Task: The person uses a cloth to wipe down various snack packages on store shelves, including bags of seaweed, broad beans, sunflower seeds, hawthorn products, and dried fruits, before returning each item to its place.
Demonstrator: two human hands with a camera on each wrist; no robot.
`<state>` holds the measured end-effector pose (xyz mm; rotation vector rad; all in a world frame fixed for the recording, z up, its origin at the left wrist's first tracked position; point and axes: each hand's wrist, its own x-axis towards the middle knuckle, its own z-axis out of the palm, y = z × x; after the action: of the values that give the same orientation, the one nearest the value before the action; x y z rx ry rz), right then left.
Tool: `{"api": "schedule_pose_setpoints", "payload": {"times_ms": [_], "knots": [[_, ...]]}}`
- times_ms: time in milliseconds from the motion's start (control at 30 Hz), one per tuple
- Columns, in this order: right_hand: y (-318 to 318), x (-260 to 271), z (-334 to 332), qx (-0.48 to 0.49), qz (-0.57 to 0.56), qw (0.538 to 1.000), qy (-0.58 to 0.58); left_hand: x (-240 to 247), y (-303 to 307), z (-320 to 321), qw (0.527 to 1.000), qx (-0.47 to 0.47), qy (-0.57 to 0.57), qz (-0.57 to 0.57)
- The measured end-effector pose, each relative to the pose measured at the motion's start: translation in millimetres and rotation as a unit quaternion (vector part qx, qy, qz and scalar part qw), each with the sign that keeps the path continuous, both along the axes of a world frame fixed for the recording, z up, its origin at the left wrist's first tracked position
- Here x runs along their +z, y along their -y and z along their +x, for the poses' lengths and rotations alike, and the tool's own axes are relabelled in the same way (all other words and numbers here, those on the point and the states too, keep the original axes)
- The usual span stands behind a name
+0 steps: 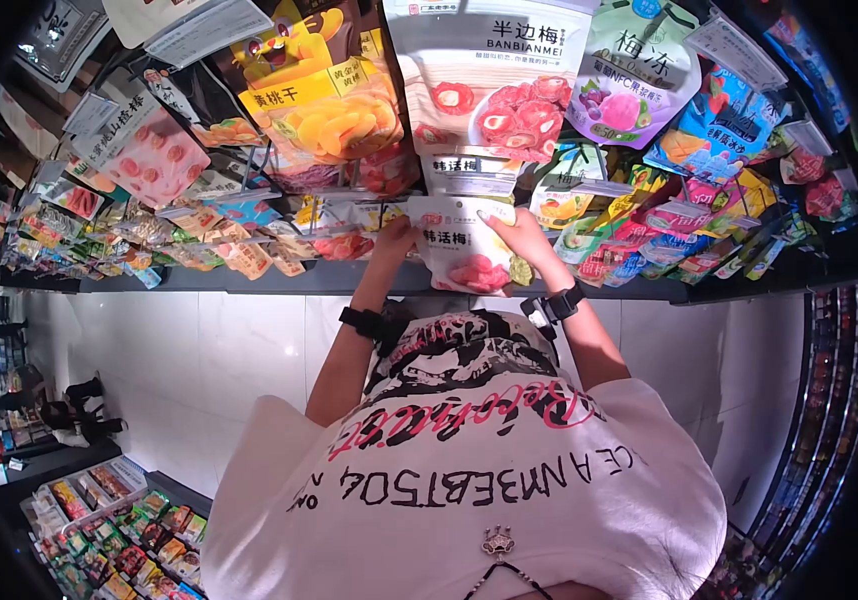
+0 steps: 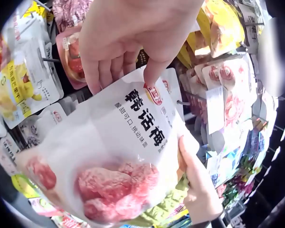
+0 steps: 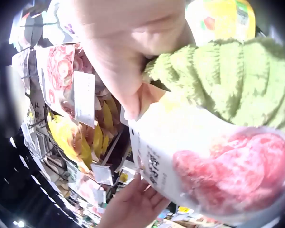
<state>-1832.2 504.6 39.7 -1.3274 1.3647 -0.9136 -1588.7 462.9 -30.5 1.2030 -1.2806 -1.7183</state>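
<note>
Both hands hold up a white snack bag [image 1: 454, 245] printed with pink-red dried plums, its front facing the wearer. At its upper left corner the left hand [image 1: 396, 238] pinches it, thumb on the front and fingers behind, as the left wrist view shows. The right hand [image 1: 529, 238] grips the opposite side, thumb [image 3: 131, 102] over the edge. A fuzzy, ribbed light-green thing [image 3: 228, 80] lies against the bag beside the right hand; I cannot tell whether that hand holds it. It also shows below the right hand in the left wrist view.
Racks of hanging snack bags surround the hands, among them a large white bag of red plums [image 1: 494, 90] and a yellow peach bag [image 1: 314, 90]. Price tags [image 1: 744, 50] jut from the hooks. Behind the wearer are a tiled floor [image 1: 199, 370] and a bin of packets [image 1: 119, 540].
</note>
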Motion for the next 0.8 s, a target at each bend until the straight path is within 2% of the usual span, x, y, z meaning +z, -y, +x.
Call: {"api": "schedule_pose_setpoints", "payload": {"times_ms": [33,100,133,200,267,333,367,400,500,600,733,800], "knots": [[3,-1,-2,-0.001,-0.001,1.000,-0.003,7,4,-7,1.000,-0.001,-0.003,-0.001],[11,-5,-7,-0.042,-0.035,0.996,0.076,35,9,-22,0.995,0.073,-0.044,-0.056],[13,-1,-7,-0.041,-0.036,0.996,0.075,39,15,-22,0.995,0.073,-0.044,-0.056],[17,12,-7,-0.060,-0.091,0.984,0.140,49,25,-20,0.981,0.046,0.015,-0.190],[25,14,-13,-0.063,-0.087,0.987,0.122,53,31,-18,0.983,0.030,0.038,-0.175],[33,15,-19,-0.051,-0.047,0.996,0.051,56,33,-23,0.985,0.016,0.059,-0.162],[33,14,-12,-0.095,-0.112,0.984,0.099,57,30,-28,0.982,0.054,-0.010,-0.179],[35,15,-12,-0.095,-0.116,0.984,0.099,58,28,-30,0.973,0.091,-0.078,-0.195],[38,17,-12,-0.119,-0.080,0.981,0.127,56,27,-25,0.974,0.082,-0.127,-0.171],[46,2,-16,-0.087,-0.099,0.985,0.112,75,12,-20,0.987,0.081,-0.083,-0.112],[51,-2,-18,-0.086,-0.097,0.986,0.106,40,18,-6,0.983,0.047,-0.085,-0.158],[55,-11,-18,-0.096,-0.087,0.984,0.124,34,10,0,0.988,0.060,-0.116,-0.079]]}}
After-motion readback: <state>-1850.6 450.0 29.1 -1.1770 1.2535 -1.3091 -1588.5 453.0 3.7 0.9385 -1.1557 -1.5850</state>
